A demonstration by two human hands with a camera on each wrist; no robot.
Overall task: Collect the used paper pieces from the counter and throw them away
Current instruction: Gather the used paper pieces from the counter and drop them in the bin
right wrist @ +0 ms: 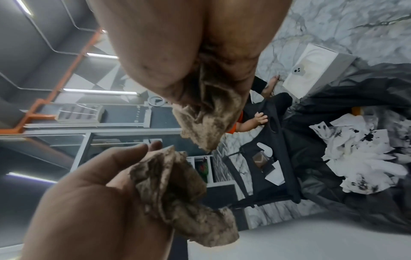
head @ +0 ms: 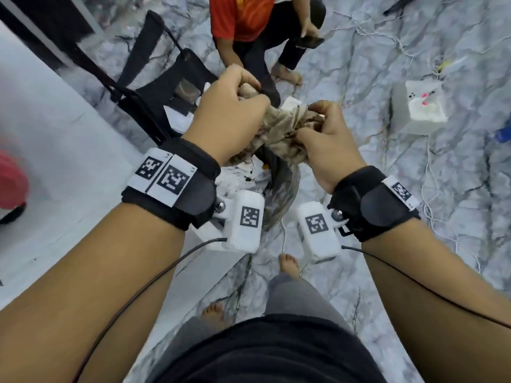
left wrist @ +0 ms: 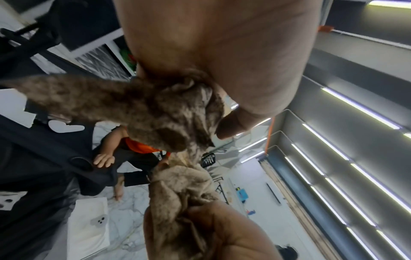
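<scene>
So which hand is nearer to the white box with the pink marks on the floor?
Right. The right hand grips the stained paper wad on the side toward the white box; the left hand grips it farther away.

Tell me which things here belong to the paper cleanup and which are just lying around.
Job:
stained brown paper wad, gripped by left hand and right hand
black trash bag
ink-stained white papers

Lying about:
white box
black folding chair
seated person's phone

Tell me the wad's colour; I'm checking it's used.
Tan-brown, mottled with dark stains: the wad, seen best in the right wrist view.
</scene>
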